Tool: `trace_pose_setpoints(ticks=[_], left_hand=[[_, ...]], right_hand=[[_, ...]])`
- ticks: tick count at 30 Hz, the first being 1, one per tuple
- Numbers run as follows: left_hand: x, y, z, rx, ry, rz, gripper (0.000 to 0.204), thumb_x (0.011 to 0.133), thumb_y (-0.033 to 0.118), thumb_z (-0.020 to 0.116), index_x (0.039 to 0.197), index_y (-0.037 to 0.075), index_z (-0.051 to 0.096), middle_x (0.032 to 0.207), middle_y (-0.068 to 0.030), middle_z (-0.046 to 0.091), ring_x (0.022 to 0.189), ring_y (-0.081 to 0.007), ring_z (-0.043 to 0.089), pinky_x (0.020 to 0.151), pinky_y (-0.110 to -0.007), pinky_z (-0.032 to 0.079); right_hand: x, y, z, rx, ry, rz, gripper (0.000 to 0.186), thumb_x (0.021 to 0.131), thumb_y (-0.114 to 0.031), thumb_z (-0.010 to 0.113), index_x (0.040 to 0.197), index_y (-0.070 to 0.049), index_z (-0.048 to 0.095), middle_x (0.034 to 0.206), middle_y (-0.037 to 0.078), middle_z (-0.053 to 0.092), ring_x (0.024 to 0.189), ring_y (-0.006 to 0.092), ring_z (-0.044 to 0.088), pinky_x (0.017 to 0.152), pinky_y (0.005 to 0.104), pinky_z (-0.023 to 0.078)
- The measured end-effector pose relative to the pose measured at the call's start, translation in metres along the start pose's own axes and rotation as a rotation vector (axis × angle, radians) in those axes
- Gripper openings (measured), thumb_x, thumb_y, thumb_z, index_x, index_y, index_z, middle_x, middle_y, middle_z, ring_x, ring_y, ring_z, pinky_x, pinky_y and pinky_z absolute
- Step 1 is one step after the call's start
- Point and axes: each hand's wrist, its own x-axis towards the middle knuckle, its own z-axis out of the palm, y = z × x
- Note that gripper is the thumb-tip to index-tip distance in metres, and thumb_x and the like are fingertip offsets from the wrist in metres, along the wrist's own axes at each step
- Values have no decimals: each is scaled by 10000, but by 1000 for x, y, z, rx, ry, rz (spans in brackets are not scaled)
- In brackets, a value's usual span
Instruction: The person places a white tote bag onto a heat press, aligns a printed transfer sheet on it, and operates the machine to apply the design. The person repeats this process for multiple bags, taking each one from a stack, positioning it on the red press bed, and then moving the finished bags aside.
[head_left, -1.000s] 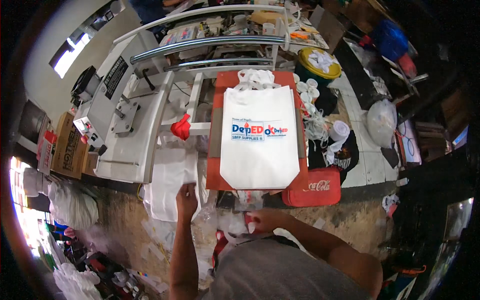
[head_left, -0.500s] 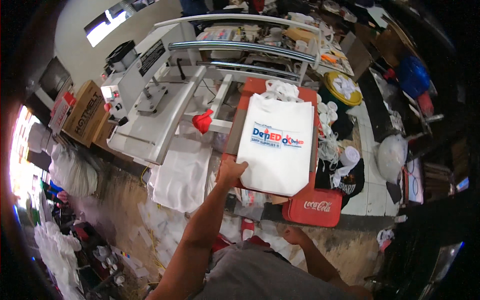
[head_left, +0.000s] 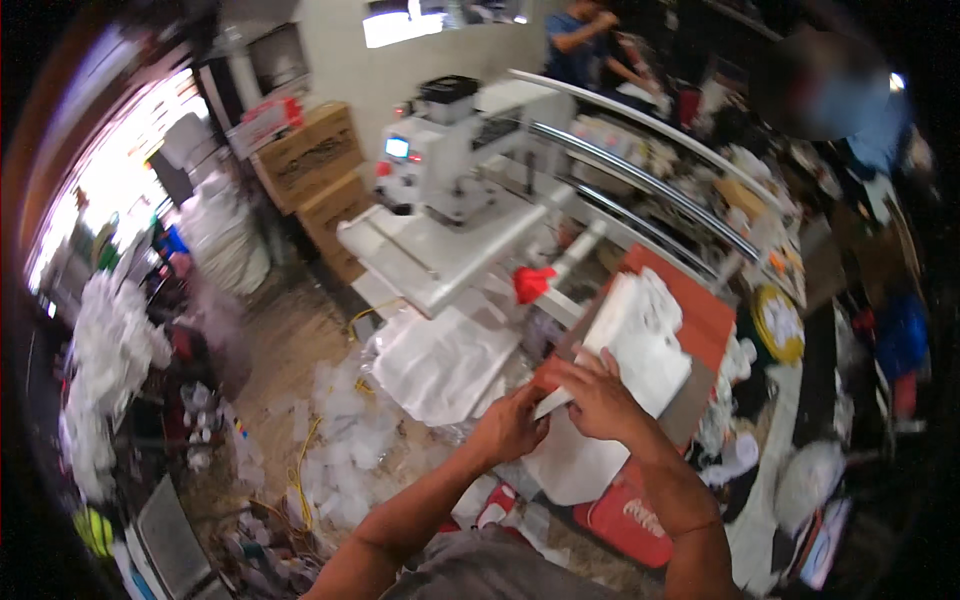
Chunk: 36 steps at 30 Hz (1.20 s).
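- The white bag (head_left: 648,345) lies askew on the red board (head_left: 706,318), handles toward the far end, its near edge raised between the hands; lifting one side faster than the other would likely crease it.
- The left hand (head_left: 512,428) has its fingers curled closed on the bag's edge; a pull from that hand alone could drag the bag toward the person and twist it.
- The right hand (head_left: 598,398) lies over the cloth just beside the left; blur hides whether its fingers pinch or merely press. A weak hold there could let a corner slip.
- A white layer (head_left: 572,465) hangs past the board's near edge, below the hands. I cannot tell whether it belongs to the same bag; if separate, it could be dragged along and slide off.
- The press plate (head_left: 440,275) stands left of the board, apart from the hands, beneath a lit screen (head_left: 397,147). If it is hot, a careless leftward swing could burn a forearm.
- Pale scraps (head_left: 345,440) and a yellow cord (head_left: 303,470) litter the floor (head_left: 275,350); a dropped bag could get dirty, and a sideways step could snag.
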Motion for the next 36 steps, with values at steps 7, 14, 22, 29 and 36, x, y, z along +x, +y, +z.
trace_pose_setpoints(ticks=[7, 14, 22, 29, 36], left_hand=[[-199, -79, -86, -401, 294, -518, 487, 853, 178, 737, 1302, 48, 599, 1166, -123, 707, 1006, -168, 667, 887, -352, 525], [-411, -76, -89, -396, 879, -664, 342, 893, 181, 740, 1197, 41, 666, 1024, -64, 721, 977, -170, 649, 900, -337, 511], [-676, 69, -136, 61, 1321, -462, 505, 829, 160, 812, 1278, 42, 612, 1249, -86, 656, 1165, -165, 593, 1024, -331, 464], [-860, 196, -109, 224, 1569, -482, 425, 858, 86, 737, 1266, 43, 626, 1243, -86, 654, 1131, -175, 606, 1000, -349, 466], [-1023, 318, -23, 431, 2398, -619, 433, 939, 103, 639, 1337, -35, 535, 1288, -133, 633, 1186, -194, 574, 1043, -343, 432]], right_hand=[[115, -119, 41, 274, -38, -439, 285, 729, -57, 656, 1014, -68, 662, 986, 130, 667, 998, 340, 629, 1008, 523, 400], [99, -293, 25, 632, -70, -617, 232, 706, 40, 593, 931, -13, 614, 812, 150, 620, 788, 314, 621, 780, 412, 494], [77, -458, 153, 1235, 34, -700, 395, 908, -292, 672, 1108, 43, 611, 1003, 152, 667, 897, 238, 649, 833, 353, 499], [-62, -706, 86, 1484, -361, -877, 672, 882, -310, 761, 1349, 89, 489, 1282, 217, 587, 1129, 304, 588, 1004, 441, 452], [-237, -992, -6, 1395, -793, -1251, 511, 954, -273, 658, 1327, 50, 527, 1170, 158, 663, 1018, 207, 640, 881, 329, 516]])
